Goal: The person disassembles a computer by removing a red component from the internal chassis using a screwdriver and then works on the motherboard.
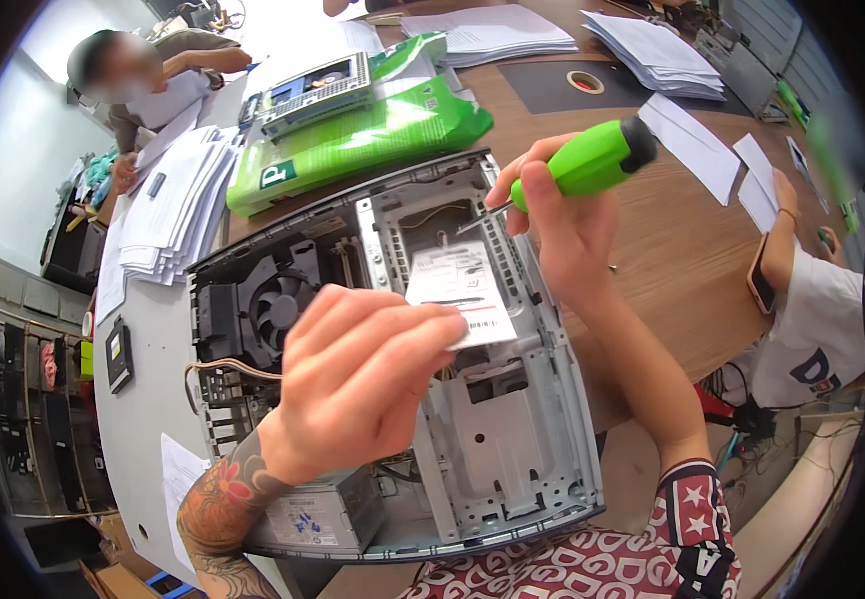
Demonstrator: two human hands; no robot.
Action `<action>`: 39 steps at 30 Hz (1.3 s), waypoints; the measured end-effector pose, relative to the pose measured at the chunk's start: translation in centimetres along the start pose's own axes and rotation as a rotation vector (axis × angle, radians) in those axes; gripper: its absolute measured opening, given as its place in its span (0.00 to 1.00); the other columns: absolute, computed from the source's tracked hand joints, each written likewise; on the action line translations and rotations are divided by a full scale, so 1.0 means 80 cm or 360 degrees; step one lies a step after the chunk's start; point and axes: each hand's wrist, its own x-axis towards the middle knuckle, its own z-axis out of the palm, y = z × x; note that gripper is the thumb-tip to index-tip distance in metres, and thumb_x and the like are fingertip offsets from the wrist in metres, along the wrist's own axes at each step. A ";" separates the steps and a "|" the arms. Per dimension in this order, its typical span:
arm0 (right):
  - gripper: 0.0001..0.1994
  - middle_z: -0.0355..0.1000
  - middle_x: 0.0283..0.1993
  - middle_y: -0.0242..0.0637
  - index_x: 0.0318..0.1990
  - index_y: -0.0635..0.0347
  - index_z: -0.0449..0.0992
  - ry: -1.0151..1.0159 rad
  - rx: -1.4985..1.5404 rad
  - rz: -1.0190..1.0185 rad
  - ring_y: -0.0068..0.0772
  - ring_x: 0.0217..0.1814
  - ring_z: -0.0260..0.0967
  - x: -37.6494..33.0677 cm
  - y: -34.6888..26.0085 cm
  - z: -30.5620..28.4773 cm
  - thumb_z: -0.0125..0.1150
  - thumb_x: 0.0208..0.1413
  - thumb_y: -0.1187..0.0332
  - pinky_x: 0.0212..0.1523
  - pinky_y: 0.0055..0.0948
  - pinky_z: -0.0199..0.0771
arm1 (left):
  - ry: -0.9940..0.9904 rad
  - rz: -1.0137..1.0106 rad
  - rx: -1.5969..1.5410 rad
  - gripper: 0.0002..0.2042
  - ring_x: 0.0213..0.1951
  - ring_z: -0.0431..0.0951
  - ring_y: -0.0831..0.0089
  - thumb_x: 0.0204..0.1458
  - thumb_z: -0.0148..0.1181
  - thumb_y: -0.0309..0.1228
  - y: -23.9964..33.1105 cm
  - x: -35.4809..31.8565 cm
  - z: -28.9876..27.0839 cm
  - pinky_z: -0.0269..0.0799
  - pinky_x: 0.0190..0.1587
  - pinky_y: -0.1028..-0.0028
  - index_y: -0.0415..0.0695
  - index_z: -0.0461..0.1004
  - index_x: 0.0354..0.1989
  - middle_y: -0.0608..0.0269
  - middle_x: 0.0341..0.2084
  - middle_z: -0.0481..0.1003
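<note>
**Inside the open grey metal computer case point(574, 449): steady the part, line up the driver**

In the head view, a flat silver metal part with a white printed label point(464, 290) sits over the case's far half, right of its middle. The left hand point(357, 374) reaches across the case, fingers curled, fingertips at the part's near left edge; it seems to pinch it, though the thumb is hidden. The right hand point(572, 230), above the case's right wall, grips a bright green screwdriver with a black end cap point(584, 165), its thin shaft slanting down toward the part's far end. Whether the tip touches anything, I cannot tell.

Good work here probably means supporting the part by its edges and squaring the shaft to any screw before turning. The black plastic fan point(278, 307), in the case's far left, is best kept clear of the tip.
</note>
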 end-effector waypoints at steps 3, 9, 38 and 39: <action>0.12 0.75 0.28 0.33 0.40 0.61 0.72 0.0097 0.0109 0.0357 0.13 0.21 0.63 0.003 0.020 0.002 0.62 0.64 0.62 0.21 0.15 0.61 | 0.0316 -0.0023 0.0050 0.10 0.27 0.77 0.64 0.42 0.61 0.14 -0.014 -0.003 -0.018 0.70 0.31 0.71 0.35 0.78 0.35 0.55 0.28 0.80; 0.12 0.75 0.28 0.33 0.41 0.61 0.73 -0.0145 -0.0146 0.0292 0.15 0.22 0.67 0.003 0.027 -0.007 0.64 0.62 0.62 0.22 0.17 0.63 | 0.0718 -0.0534 0.0071 0.02 0.27 0.72 0.79 0.54 0.57 0.17 -0.051 -0.017 -0.034 0.67 0.32 0.79 0.31 0.75 0.35 0.60 0.24 0.76; 0.11 0.75 0.28 0.36 0.43 0.61 0.71 -0.0058 -0.0135 0.0292 0.19 0.28 0.72 0.000 0.029 -0.005 0.58 0.66 0.61 0.23 0.16 0.65 | 0.0749 -0.1515 -0.0108 0.14 0.28 0.73 0.74 0.54 0.47 0.23 -0.139 -0.044 -0.045 0.70 0.31 0.70 0.38 0.68 0.49 0.62 0.26 0.72; 0.12 0.75 0.29 0.36 0.43 0.61 0.71 -0.0040 -0.0189 0.0323 0.20 0.29 0.72 -0.003 0.031 -0.006 0.58 0.66 0.60 0.24 0.16 0.64 | 0.0777 -0.1509 -0.0231 0.14 0.30 0.72 0.77 0.55 0.46 0.23 -0.143 -0.046 -0.041 0.69 0.33 0.74 0.39 0.68 0.50 0.63 0.28 0.71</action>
